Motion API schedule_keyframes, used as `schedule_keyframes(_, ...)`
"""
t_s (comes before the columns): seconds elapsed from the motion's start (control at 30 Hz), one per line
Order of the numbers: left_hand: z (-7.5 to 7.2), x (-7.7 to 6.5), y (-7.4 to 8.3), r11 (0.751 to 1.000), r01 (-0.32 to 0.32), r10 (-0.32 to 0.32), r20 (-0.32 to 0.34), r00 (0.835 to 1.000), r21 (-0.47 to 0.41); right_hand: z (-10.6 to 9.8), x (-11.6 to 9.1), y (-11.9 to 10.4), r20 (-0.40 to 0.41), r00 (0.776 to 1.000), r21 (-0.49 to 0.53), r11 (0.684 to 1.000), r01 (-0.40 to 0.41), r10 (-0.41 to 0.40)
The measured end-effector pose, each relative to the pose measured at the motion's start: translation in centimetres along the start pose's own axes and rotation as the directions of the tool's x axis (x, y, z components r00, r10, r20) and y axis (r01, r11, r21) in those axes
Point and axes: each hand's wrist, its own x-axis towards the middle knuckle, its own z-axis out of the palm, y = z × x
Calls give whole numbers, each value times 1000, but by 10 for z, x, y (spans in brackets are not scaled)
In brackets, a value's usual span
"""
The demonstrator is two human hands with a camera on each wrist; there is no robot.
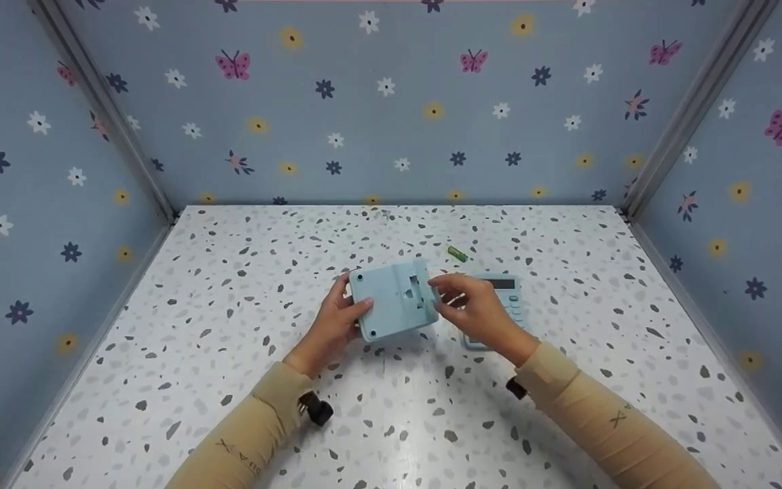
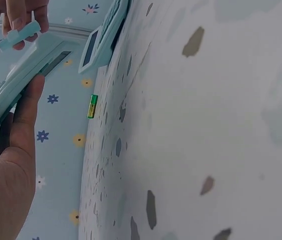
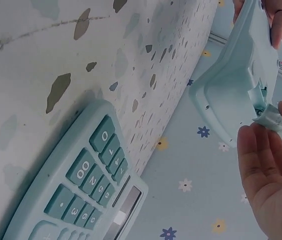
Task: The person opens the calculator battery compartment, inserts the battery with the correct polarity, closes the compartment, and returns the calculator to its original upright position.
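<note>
My left hand [image 1: 332, 322] grips a light blue calculator [image 1: 391, 309] by its left edge, thumb on the back. Its underside faces up in the head view, with the battery compartment [image 1: 416, 292] uncovered near the right end. Between thumb and fingers, my right hand [image 1: 482, 311] pinches a small light blue battery cover [image 2: 20, 35], held close beside that compartment. In the right wrist view the cover [image 3: 273, 120] overlaps the compartment's edge. The held calculator's keys face away from the head view.
A second light blue calculator [image 3: 93, 175] lies face up on the speckled white table [image 1: 228, 380], partly behind my right hand. Beyond it lies a green battery [image 1: 457, 254]. Blue flowered panels [image 1: 391, 136] enclose the back and both sides.
</note>
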Motion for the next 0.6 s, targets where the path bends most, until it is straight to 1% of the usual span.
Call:
schedule_keyframes(0.23, -5, 1, 1, 1000, -2, 2, -1, 1000, 6, -2, -6, 0, 97, 995, -4, 1000, 30, -29)
schedule_keyframes(0.37, -7, 2, 3, 1000, -15, 14, 8, 1000, 14, -2, -7, 1, 126, 991, -2, 999, 37, -36)
schedule_keyframes(0.6, -9, 2, 5, 1000, -1, 1, 8, 1000, 2, 0, -11, 0, 173, 985, -11, 1000, 20, -18)
